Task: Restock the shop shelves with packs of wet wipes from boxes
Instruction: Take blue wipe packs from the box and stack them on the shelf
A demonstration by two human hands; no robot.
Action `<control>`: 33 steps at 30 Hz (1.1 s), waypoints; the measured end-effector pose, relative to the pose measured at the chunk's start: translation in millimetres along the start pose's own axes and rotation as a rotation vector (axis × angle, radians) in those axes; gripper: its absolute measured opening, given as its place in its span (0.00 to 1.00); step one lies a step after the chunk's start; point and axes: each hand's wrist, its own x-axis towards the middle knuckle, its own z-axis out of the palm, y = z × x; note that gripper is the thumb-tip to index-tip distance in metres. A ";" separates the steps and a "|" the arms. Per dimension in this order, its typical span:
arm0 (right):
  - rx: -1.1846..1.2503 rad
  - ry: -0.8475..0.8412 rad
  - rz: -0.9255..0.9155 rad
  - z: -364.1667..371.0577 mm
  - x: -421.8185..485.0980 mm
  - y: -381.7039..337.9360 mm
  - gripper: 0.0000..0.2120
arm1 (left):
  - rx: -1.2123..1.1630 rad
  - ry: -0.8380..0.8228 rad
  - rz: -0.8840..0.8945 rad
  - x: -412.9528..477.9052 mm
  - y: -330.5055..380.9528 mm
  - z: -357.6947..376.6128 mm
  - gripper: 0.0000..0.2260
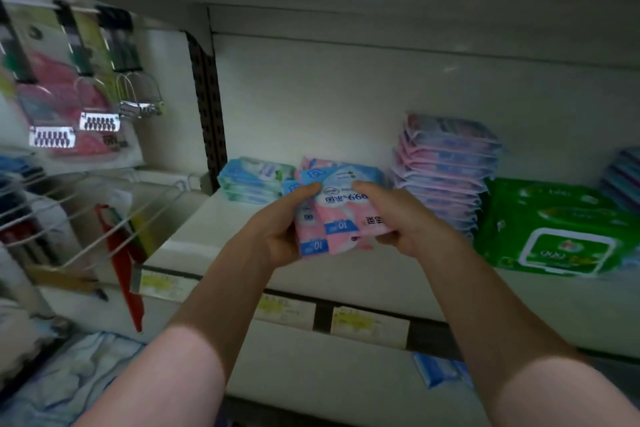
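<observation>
The left forearm (194, 340) and right forearm (502, 340) lie nearest the lens, reaching up from the bottom edge. The fingers (304, 189) of both hands are curled: the left hand (277, 229) and right hand (405, 222) grip one bundle of wet-wipe packs (341, 215) from opposite sides, thumbs on top. The bundle is held above the shelf (207, 218), left of the tall stack (446, 173) of like pink-and-blue packs and not touching it. Whether the bundle's lowest pack touches the shelf cannot be told. Further left of the tall stack sit teal packs (256, 178); just right of it sits a large green pack (554, 229). Price labels (367, 322) run along the shelf edge below the stack. Assessment: the packs are light, soft and film-wrapped, so likely slippery against each other. A grip across the short ends, pressing the bundle together, should keep it from fanning out. Setting it flat beside the tall stack appears the sound placement.
</observation>
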 end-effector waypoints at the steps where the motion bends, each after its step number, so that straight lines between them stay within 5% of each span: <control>1: 0.044 0.002 -0.001 2.9 5.2 -2.3 0.09 | -0.011 -0.001 0.002 3.1 5.1 -2.8 0.09; 7: 0.377 0.012 -0.013 17.6 36.6 -13.0 0.06 | -0.113 0.133 -0.018 23.7 31.8 -33.2 0.07; 13: 0.571 0.083 0.019 31.0 61.4 -5.0 0.08 | -0.313 0.116 0.029 46.3 45.7 -57.8 0.08; 19: 0.666 0.111 0.017 47.9 75.3 -8.7 0.02 | -0.247 0.077 0.033 65.8 56.3 -42.0 0.05; 28: 0.423 0.136 0.034 49.3 94.3 -3.9 0.05 | -0.036 0.140 0.046 94.0 81.9 -34.1 0.02; 33: 0.247 0.063 0.070 34.6 87.3 -13.1 0.05 | 0.028 0.045 0.061 98.5 87.4 -34.7 0.04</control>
